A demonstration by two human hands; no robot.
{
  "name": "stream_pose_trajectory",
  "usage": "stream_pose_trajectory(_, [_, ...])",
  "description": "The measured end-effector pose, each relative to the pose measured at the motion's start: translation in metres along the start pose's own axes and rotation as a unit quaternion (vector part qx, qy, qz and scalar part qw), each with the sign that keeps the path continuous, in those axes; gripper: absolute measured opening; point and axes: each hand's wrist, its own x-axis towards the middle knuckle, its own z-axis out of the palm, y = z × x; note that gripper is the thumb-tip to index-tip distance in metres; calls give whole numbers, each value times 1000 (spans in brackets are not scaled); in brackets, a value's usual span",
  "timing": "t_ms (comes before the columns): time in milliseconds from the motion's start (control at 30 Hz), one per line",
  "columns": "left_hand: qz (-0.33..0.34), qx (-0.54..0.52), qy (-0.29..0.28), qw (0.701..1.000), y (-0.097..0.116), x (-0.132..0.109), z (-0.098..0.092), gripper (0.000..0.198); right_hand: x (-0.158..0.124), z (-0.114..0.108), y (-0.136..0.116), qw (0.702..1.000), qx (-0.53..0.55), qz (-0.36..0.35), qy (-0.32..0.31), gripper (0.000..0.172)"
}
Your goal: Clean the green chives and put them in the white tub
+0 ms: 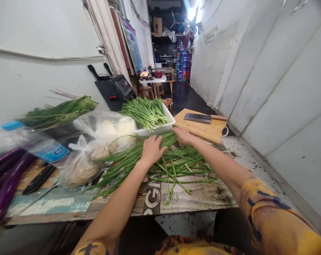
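A long bundle of garlic chives [125, 161] lies slantwise across the table. My left hand [151, 150] rests on top of it, palm down, with thumb and fingers apart. At the bundle's right end my right hand [183, 136] has its fingers curled round the stalks; its fingertips are partly hidden. Loose chives [188, 163] are scattered on the table in front of both hands. Just beyond, a white tray [168, 118] holds a neat heap of chives [147, 111].
A cleaver [197, 118] lies on a wooden cutting board [200, 129] at the right. To the left are bagged food [82, 170], a plastic bottle [49, 148], a black-handled knife [38, 180], purple eggplants [14, 173] and more greens [62, 111]. A wall [282, 71] runs along the right.
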Motion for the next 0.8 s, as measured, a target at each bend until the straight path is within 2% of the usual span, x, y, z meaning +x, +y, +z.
stream_pose_trajectory(67, [-27,34,-33,999,-1,-3,6,69,2,5,-2,999,-14,21,-21,65])
stream_pose_trajectory(133, [-40,41,-84,995,-7,-5,4,75,-5,7,-3,998,-41,27,-25,58])
stream_pose_trajectory(267, [-52,43,-209,975,-25,-5,-14,90,-34,0,-6,993,-91,-58,-39,37])
stream_pose_trajectory(333, [-71,38,-262,962,-32,-3,-20,92,-46,-4,-7,993,-78,-77,-33,37])
stream_pose_trajectory(400, [-79,35,-281,956,-33,-1,-26,91,-52,-7,-10,996,-58,-66,1,39])
stream_pose_trajectory(500, [-74,46,-251,964,-26,2,-35,84,-52,-6,-15,997,-53,-38,44,22])
stream_pose_trajectory(567, [-61,42,-215,974,-19,6,-40,64,-49,-4,-17,996,-57,-21,65,20])
stream_pose_trajectory(633, [-42,11,-156,987,-10,11,-40,39,-48,-3,-18,995,-54,-24,79,21])
stream_pose_trajectory(733, [-14,-72,-46,996,4,19,-29,28,-51,-3,-19,993,-34,-40,102,21])
stream_pose_trajectory(800, [13,-121,0,993,12,22,-17,27,-58,-4,-20,990,28,-53,131,19])
